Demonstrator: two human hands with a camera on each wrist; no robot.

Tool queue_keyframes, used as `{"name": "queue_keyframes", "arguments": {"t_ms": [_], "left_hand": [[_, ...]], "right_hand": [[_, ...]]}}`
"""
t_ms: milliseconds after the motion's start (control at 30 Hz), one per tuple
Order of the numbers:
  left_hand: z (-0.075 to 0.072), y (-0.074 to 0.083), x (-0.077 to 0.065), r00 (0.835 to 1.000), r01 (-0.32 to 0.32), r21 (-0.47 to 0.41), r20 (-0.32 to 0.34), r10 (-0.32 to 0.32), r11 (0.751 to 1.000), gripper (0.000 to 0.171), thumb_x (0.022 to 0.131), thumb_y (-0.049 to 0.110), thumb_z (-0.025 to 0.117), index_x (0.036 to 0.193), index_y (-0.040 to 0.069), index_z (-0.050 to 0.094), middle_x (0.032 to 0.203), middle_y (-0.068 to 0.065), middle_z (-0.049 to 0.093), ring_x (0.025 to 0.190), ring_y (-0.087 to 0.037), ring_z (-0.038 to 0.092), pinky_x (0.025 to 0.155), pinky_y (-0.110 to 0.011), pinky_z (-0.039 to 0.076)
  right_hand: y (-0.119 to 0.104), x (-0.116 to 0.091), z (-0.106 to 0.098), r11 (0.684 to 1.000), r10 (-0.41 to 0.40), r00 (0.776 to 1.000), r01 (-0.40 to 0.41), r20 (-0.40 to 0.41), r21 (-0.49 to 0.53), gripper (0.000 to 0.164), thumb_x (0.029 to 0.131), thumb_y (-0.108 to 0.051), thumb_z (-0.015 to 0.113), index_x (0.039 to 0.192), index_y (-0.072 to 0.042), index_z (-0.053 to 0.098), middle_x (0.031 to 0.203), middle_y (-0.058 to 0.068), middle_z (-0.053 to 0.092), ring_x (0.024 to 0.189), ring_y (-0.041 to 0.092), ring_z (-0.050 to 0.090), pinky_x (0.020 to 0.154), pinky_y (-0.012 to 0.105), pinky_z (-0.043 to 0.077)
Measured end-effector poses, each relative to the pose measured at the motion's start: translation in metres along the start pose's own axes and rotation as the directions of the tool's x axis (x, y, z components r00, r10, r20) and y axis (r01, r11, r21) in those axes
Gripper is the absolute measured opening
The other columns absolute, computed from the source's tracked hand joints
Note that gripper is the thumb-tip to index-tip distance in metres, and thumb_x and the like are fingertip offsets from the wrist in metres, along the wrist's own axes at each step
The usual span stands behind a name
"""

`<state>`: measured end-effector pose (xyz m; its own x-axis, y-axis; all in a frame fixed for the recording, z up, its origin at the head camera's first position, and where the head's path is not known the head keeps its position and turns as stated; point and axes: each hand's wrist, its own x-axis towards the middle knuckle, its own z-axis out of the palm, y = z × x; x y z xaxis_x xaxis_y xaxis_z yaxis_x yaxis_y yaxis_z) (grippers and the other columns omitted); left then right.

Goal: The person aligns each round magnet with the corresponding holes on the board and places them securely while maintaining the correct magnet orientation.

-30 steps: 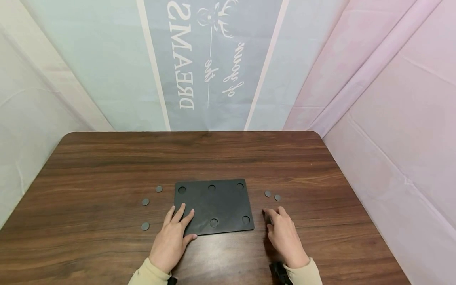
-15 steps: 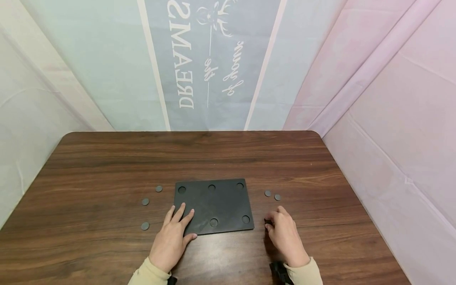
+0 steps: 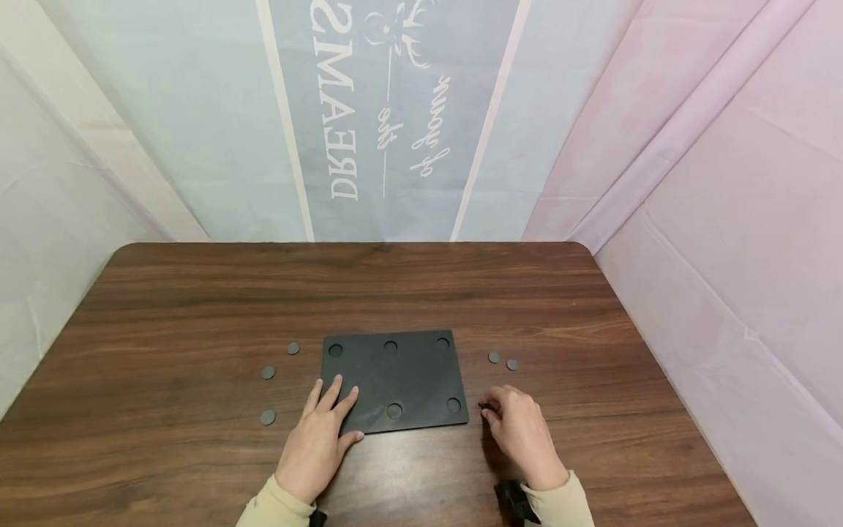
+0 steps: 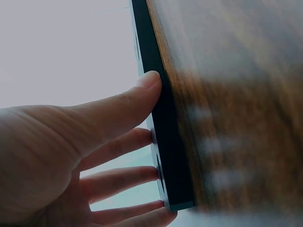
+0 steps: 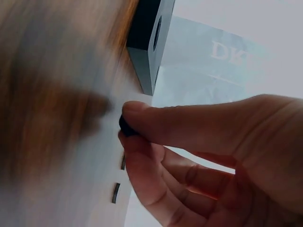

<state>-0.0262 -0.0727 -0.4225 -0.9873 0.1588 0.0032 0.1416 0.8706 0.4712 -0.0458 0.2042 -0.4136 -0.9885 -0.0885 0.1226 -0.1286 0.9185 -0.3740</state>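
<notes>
A flat black plate [image 3: 421,377] with several round recesses along its long edges lies on the table. My left hand [image 3: 317,446] rests on its near left corner, fingers spread on top and thumb at the near edge, as the left wrist view also shows for the thumb [image 4: 150,82]. That corner of the plate is hidden under the hand. Just off the plate's right edge, my right hand [image 3: 525,435] pinches a small dark disc [image 5: 126,126] between thumb and index finger. Two grey discs, one nearer the plate [image 3: 494,357] and one farther right [image 3: 512,364], lie beyond the right hand.
Left of the plate, three more discs lie spread out: a far disc [image 3: 293,348], a middle disc [image 3: 268,372] and a near disc [image 3: 267,417]. The brown wooden table [image 3: 197,293] ends at a printed curtain [image 3: 395,161] at the back. Pale cloth hangs along both sides.
My right hand has turned its fingers inward around the disc and shifted slightly left toward the plate. The left hand and the plate stay where they were.
</notes>
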Motion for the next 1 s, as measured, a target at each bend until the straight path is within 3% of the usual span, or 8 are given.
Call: {"name": "queue_keyframes", "arguments": {"t_ms": [300, 733, 1000], "left_hand": [[0.0, 0.001, 0.0, 1.0, 0.002, -0.015, 0.008, -0.002, 1.0, 0.059, 0.075, 0.026, 0.075, 0.128, 0.01, 0.057, 0.141, -0.02, 0.043, 0.132, -0.045, 0.034, 0.077, -0.048, 0.054], [-0.003, 0.001, 0.0, 1.0, 0.012, -0.009, 0.023, -0.012, 1.0, 0.059, 0.075, 0.026, 0.075, 0.129, 0.01, 0.057, 0.141, -0.02, 0.042, 0.132, -0.045, 0.033, 0.076, -0.048, 0.054], [-0.002, 0.001, 0.0, 1.0, 0.004, -0.005, 0.017, -0.004, 1.0, 0.058, 0.075, 0.025, 0.075, 0.128, 0.01, 0.057, 0.141, -0.02, 0.043, 0.132, -0.045, 0.033, 0.076, -0.048, 0.054]], "right_hand": [[-0.006, 0.006, 0.004, 0.996, -0.07, 0.996, 0.073, -0.059, 0.042, 0.015, 0.077, 0.005, 0.068, 0.081, -0.009, 0.066, 0.075, 0.003, 0.063, 0.067, 0.012, 0.06, 0.057, 0.027, 0.049], [-0.017, 0.009, 0.009, 0.987, -0.057, 0.998, 0.051, 0.035, 0.154, 0.015, 0.08, 0.001, 0.067, 0.084, -0.014, 0.068, 0.081, -0.002, 0.069, 0.068, 0.007, 0.062, 0.059, 0.02, 0.049], [-0.018, 0.006, 0.013, 0.987, -0.109, 0.994, 0.108, -0.002, 0.118, 0.015, 0.077, 0.0, 0.071, 0.08, -0.014, 0.067, 0.079, -0.006, 0.061, 0.068, 0.006, 0.059, 0.06, 0.02, 0.049]]}}
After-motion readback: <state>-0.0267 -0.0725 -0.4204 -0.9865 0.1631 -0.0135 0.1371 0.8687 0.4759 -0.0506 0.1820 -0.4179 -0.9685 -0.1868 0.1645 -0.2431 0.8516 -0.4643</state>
